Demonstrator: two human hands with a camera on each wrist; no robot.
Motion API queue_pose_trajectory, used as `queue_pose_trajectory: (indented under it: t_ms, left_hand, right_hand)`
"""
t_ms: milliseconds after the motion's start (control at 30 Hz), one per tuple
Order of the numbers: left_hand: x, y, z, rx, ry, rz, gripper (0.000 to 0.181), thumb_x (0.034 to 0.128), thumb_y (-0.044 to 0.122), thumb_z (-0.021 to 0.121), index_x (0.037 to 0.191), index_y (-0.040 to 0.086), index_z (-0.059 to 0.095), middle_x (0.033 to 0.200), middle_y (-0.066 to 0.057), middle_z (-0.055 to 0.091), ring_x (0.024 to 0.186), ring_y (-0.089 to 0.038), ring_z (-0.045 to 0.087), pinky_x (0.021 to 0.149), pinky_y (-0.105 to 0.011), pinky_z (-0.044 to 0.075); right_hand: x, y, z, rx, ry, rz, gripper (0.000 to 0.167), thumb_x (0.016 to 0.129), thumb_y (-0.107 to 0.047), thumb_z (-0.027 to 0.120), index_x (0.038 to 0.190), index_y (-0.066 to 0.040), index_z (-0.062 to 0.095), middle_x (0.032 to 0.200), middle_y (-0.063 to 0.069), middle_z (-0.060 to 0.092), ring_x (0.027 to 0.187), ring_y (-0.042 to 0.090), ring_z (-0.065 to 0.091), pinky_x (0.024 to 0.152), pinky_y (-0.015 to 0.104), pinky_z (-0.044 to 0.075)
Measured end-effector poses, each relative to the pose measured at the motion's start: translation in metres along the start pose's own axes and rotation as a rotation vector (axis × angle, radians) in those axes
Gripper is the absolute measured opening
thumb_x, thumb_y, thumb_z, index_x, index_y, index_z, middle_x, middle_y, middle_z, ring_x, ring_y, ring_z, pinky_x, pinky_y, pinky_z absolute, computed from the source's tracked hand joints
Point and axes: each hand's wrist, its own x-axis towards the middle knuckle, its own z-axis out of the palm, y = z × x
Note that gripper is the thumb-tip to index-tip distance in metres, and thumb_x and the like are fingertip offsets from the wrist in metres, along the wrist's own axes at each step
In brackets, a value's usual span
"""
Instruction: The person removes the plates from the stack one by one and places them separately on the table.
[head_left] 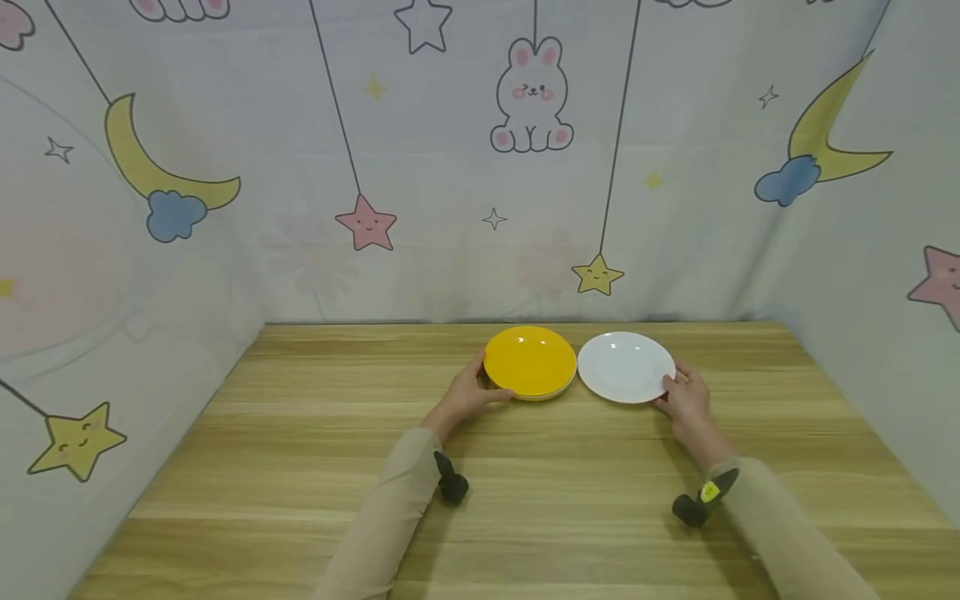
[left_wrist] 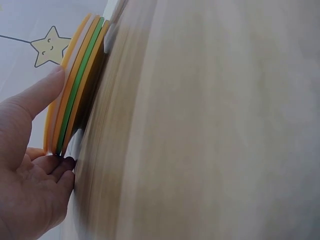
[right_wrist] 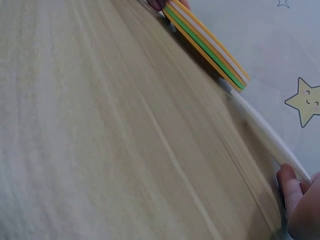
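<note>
We see the desk beneath a yellow-topped stack of plates. Just right of the stack is a white plate. At the stack's left edge, fingers of the left hand pinch its rim; farther right of the stack, fingers of the right hand pinch the white plate's edge.

A stack of plates, round and shallow, is near the far edge of the counter: glossy yellow on top, with pale, orange, green and orange rims layered beneath. Just right of it is a single round white plate, face up, lower than the stack's top rim.
</note>
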Motion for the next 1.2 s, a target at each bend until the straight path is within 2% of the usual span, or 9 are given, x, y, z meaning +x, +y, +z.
queue_pose_trajectory:
  t_ms: [167,333,500,767,1200]
  left_hand:
    - [-0.001,0.000,-0.001,0.010,0.002,0.012,0.097,0.0737,0.027,0.076,0.146,0.009,0.013,0.148,-0.008,0.024,0.136,-0.022,0.018,0.111,-0.040,0.017]
    - [-0.001,0.000,0.000,0.004,0.002,0.015,0.098,0.0733,0.027,0.076,0.146,0.009,0.013,0.148,-0.007,0.024,0.137,-0.022,0.018,0.111,-0.040,0.017]
    - [0.000,0.000,0.000,0.005,0.006,0.023,0.098,0.0731,0.027,0.076,0.146,0.009,0.014,0.148,-0.008,0.024,0.136,-0.022,0.018,0.111,-0.040,0.017]
    - [0.001,-0.002,0.000,-0.002,0.003,0.031,0.097,0.0732,0.026,0.076,0.146,0.011,0.014,0.147,-0.007,0.027,0.136,-0.022,0.020,0.111,-0.040,0.018]
    - [0.001,0.000,0.000,-0.007,-0.001,0.042,0.096,0.0737,0.025,0.076,0.146,0.011,0.015,0.147,-0.007,0.028,0.136,-0.021,0.021,0.111,-0.040,0.018]
  right_hand:
    - [0.001,0.003,0.000,-0.018,-0.006,-0.025,0.053,0.095,-0.004,0.033,0.144,-0.004,0.016,0.144,0.021,0.026,0.069,-0.005,0.051,0.058,0.012,0.048]
    - [0.003,0.007,-0.004,-0.047,-0.033,-0.084,0.054,0.093,-0.001,0.038,0.143,0.001,0.017,0.141,0.026,0.029,0.071,-0.006,0.052,0.063,0.012,0.050]
    - [0.003,0.008,-0.007,-0.087,-0.053,-0.124,0.057,0.091,0.003,0.044,0.141,0.005,0.018,0.136,0.031,0.033,0.065,-0.007,0.053,0.062,0.011,0.050]
    - [0.005,0.009,-0.008,-0.149,-0.025,-0.126,0.060,0.087,0.004,0.052,0.139,0.009,0.022,0.129,0.031,0.039,0.056,-0.002,0.053,0.053,0.013,0.050]
    - [0.008,0.011,-0.013,-0.290,-0.062,-0.144,0.058,0.085,0.002,0.054,0.136,0.013,0.027,0.126,0.033,0.041,0.058,-0.002,0.053,0.055,0.016,0.052]
